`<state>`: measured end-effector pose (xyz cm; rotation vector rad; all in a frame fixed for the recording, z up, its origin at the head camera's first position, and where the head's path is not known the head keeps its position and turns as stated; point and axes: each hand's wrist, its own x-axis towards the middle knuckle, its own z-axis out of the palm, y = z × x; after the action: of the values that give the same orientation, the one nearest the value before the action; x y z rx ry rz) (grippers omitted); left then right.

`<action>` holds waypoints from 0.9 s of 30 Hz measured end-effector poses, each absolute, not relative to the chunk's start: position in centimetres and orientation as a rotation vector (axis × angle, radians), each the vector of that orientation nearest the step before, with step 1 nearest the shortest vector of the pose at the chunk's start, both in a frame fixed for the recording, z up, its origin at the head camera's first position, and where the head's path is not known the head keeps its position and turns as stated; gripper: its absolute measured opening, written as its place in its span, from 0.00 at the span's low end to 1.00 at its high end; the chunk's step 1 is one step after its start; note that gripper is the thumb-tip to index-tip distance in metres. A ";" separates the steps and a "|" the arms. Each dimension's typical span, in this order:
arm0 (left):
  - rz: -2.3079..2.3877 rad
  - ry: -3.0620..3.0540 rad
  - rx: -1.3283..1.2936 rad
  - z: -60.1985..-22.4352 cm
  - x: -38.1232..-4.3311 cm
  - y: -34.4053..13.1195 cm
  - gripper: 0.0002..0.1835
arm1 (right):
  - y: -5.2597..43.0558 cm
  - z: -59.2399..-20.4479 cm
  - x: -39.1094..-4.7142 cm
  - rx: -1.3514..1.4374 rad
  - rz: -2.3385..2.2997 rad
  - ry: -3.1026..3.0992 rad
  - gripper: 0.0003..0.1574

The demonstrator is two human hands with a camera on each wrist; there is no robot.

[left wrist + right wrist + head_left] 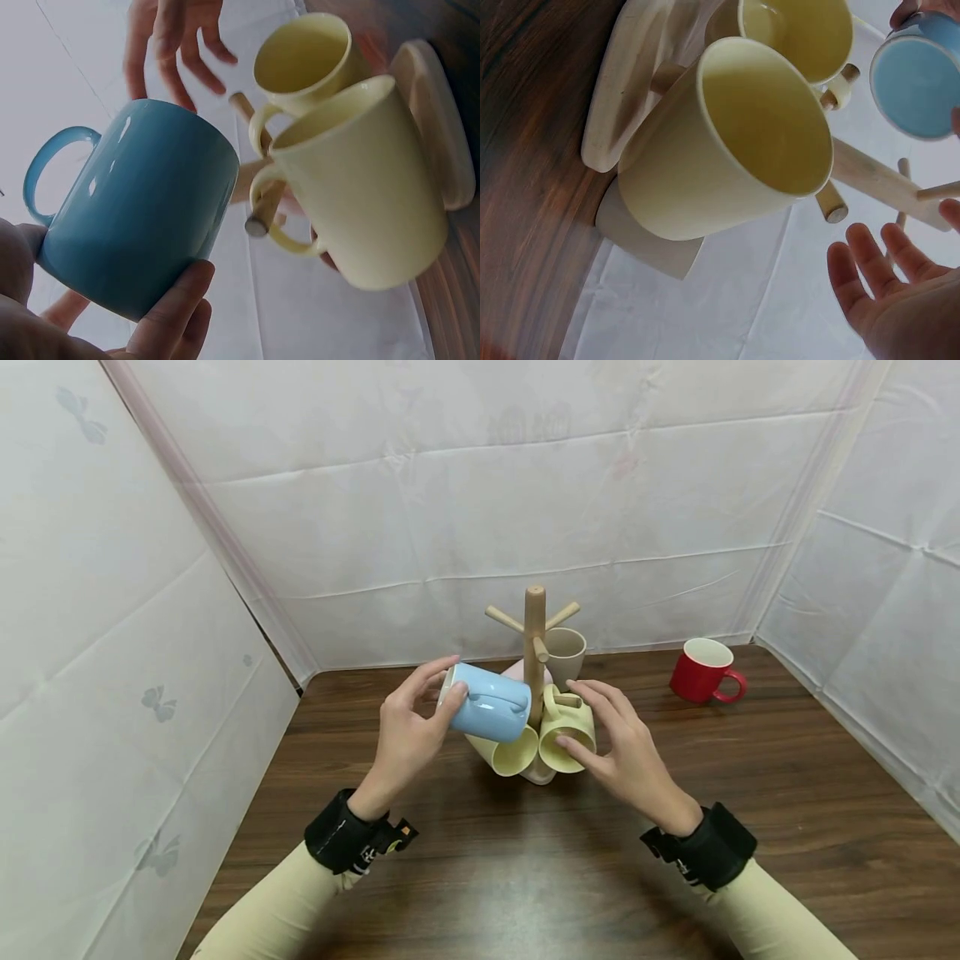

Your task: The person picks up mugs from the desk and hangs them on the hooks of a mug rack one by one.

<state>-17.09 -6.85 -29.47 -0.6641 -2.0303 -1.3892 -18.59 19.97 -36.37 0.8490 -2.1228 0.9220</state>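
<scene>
My left hand [408, 727] grips a light blue mug [491, 702] by its rim end. The mug lies sideways in the air in front of the wooden mug rack [535, 618], base towards the right; its handle shows up in the left wrist view. On the rack's lower pegs hang two pale yellow mugs, a left one [512, 755] partly behind the blue mug and a right one [567, 735]. Beside the right yellow mug is my right hand [633, 760], holding nothing. Its fingers [866, 259] are spread apart from that mug in the right wrist view.
A beige-grey mug [567, 653] is behind the rack, and a pink mug [516, 671] shows partly behind the post. Three upper pegs of the rack carry no mug. A red mug [697, 675] stands on the brown table [480, 868] at right. White cloth walls [465, 510] enclose the table.
</scene>
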 end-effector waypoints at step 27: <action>-1.622 -2.056 -0.693 -31.3 -16.4 -3.4 0.18 | 17.9 -34.2 -16.2 1.045 1.083 -2.119 0.58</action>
<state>-16.38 -3.38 -31.29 -0.6934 -2.0558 -1.6223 -16.20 17.87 -34.17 1.0450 -2.1191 1.0828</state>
